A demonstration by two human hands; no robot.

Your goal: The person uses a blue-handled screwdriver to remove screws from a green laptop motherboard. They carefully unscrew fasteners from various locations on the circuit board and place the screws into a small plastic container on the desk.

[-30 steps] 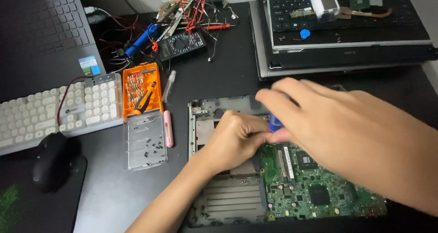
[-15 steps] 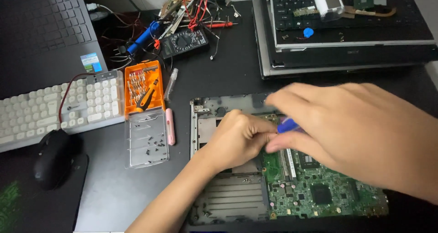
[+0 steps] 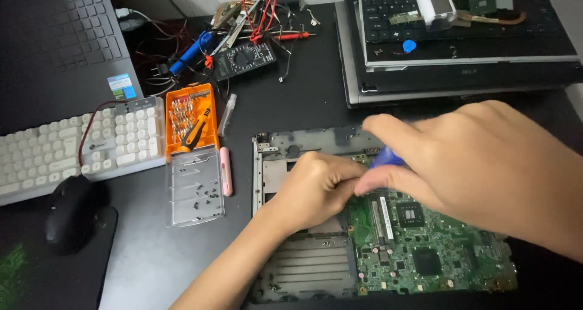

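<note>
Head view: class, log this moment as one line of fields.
left hand: resting on green circuit board | right hand: gripping blue-handled tool over board | nearby: orange bit case, black multimeter

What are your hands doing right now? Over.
Right hand shut on blue screwdriver. Left hand braced on green circuit board. Nothing blocking. Over.
</note>
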